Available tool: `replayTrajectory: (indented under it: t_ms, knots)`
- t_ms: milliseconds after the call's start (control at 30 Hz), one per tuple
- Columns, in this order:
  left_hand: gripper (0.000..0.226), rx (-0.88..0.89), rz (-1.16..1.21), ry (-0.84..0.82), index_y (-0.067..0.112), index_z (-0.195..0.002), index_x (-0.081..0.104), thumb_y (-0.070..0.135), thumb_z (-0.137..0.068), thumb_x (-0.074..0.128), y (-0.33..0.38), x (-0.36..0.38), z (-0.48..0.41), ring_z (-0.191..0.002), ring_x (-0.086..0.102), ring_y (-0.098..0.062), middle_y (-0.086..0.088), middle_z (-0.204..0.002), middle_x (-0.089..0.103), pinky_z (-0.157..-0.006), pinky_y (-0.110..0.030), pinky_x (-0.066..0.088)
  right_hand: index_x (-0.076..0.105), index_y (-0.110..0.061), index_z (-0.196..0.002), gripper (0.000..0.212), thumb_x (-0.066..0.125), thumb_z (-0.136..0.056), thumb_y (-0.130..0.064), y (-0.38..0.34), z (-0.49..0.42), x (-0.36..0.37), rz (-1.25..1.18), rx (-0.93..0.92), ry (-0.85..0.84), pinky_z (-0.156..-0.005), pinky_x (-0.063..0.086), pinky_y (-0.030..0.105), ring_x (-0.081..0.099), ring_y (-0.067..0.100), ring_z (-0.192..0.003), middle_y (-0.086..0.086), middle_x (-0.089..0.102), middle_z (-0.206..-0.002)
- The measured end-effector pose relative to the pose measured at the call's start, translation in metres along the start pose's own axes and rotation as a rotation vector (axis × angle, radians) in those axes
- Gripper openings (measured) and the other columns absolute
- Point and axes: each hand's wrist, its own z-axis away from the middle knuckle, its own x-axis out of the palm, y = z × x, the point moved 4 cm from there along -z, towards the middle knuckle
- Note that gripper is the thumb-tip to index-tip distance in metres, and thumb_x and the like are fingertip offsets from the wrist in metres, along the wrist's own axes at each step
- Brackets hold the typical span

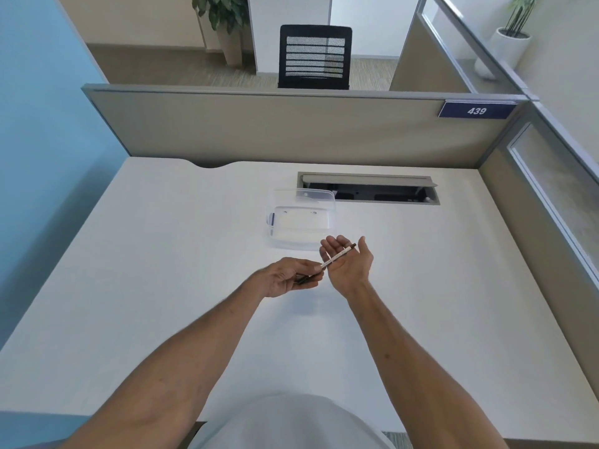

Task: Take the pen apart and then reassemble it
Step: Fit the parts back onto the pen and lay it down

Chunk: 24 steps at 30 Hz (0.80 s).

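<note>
- The left hand (285, 277) is raised above the white desk (162, 286), its fingers and thumb pinched on the dark lower end of the pen (334, 259).
- The pen slants up and away from that grip, its white barrel crossing onto the right hand (348, 265), its dark tip ending near the base of the thumb.
- The right hand is just beside the left, palm up and fingers spread loose; the barrel lies across the palm without any finger closed over it.
- Just beyond the right hand's fingertips sits a clear plastic box (301, 222) on the desk, with something small and dark blue at its left wall; too small to tell what.
- Farther past the box, to the right, a cable slot (369, 189) stands open in the desk.
- Beyond that a grey partition (259, 124) carries a blue plate (476, 110) reading 439.
</note>
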Motion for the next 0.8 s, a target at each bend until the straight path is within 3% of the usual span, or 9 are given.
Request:
replayTrajectory:
  t_ms: [67,167,267,333,400,533,633,800]
  knots:
    - [0.048,0.007,-0.012,-0.009,-0.011,-0.145,0.064,0.005,-0.101,0.075,0.001,0.002,-0.001,-0.1,0.071,-0.018,-0.008,-0.102,0.074,-0.122,-0.039,0.05,0.064,-0.008,-0.087,0.062,0.032,-0.116,-0.054,0.0,0.0,0.001,0.014,0.012,0.022,-0.09,0.052,0.041,0.07,0.031,-0.091,0.007,0.059,-0.072]
    - [0.049,0.015,-0.039,-0.019,-0.011,-0.146,0.063,0.003,-0.1,0.075,0.002,0.006,-0.003,-0.103,0.071,-0.02,-0.007,-0.1,0.074,-0.121,-0.039,0.051,0.055,-0.012,-0.074,0.056,0.04,-0.112,-0.051,0.001,0.0,0.0,0.031,0.021,0.037,-0.078,0.048,0.038,0.066,0.028,-0.077,0.003,0.044,-0.058]
    - [0.051,0.011,-0.072,-0.034,-0.011,-0.148,0.062,0.005,-0.101,0.075,0.001,0.008,-0.003,-0.118,0.068,-0.026,-0.013,-0.109,0.075,-0.125,-0.042,0.049,0.037,-0.016,-0.065,0.052,0.044,-0.108,-0.045,0.001,0.0,-0.001,0.007,0.021,0.048,-0.07,0.044,0.032,0.05,0.025,-0.061,0.001,0.031,-0.048]
    - [0.053,-0.018,-0.107,-0.067,-0.01,-0.149,0.061,0.013,-0.103,0.075,-0.003,0.007,-0.002,-0.133,0.07,-0.031,-0.022,-0.128,0.076,-0.127,-0.043,0.048,0.03,-0.019,-0.064,0.049,0.045,-0.105,-0.041,0.0,-0.001,-0.003,-0.021,0.007,0.055,-0.065,0.04,0.03,0.039,0.023,-0.055,0.0,0.025,-0.044]
    - [0.052,-0.046,-0.135,-0.119,-0.008,-0.15,0.062,0.019,-0.107,0.07,-0.006,0.006,-0.002,-0.145,0.064,-0.035,-0.026,-0.148,0.069,-0.127,-0.043,0.047,0.026,-0.021,-0.065,0.048,0.044,-0.104,-0.041,-0.002,-0.001,-0.002,-0.003,-0.012,0.045,-0.06,0.032,0.031,0.031,0.021,-0.054,-0.002,0.021,-0.044]
    - [0.048,-0.042,-0.159,-0.185,-0.004,-0.15,0.064,0.024,-0.112,0.062,-0.008,0.006,0.001,-0.149,0.062,-0.033,-0.021,-0.151,0.068,-0.118,-0.035,0.055,0.013,-0.023,-0.076,0.048,0.042,-0.104,-0.05,-0.001,0.0,0.002,0.054,-0.038,0.046,-0.063,0.009,0.035,0.009,0.02,-0.059,-0.001,0.006,-0.065]
    - [0.045,-0.013,-0.181,-0.179,-0.002,-0.149,0.066,0.023,-0.111,0.063,-0.004,0.004,0.002,-0.148,0.063,-0.031,-0.02,-0.149,0.07,-0.105,-0.026,0.063,0.009,-0.023,-0.083,0.044,0.044,-0.102,-0.043,0.0,0.001,0.003,0.048,-0.049,0.064,-0.062,0.005,0.034,0.004,0.021,-0.061,-0.001,0.005,-0.069]
    - [0.044,0.003,-0.199,-0.174,-0.001,-0.148,0.067,0.023,-0.11,0.065,-0.002,0.003,0.003,-0.146,0.064,-0.03,-0.019,-0.147,0.072,-0.102,-0.024,0.064,0.009,-0.024,-0.082,0.037,0.043,-0.095,-0.031,0.0,-0.001,0.005,0.036,-0.074,0.105,-0.057,0.005,0.032,0.002,0.02,-0.061,-0.002,0.005,-0.069]
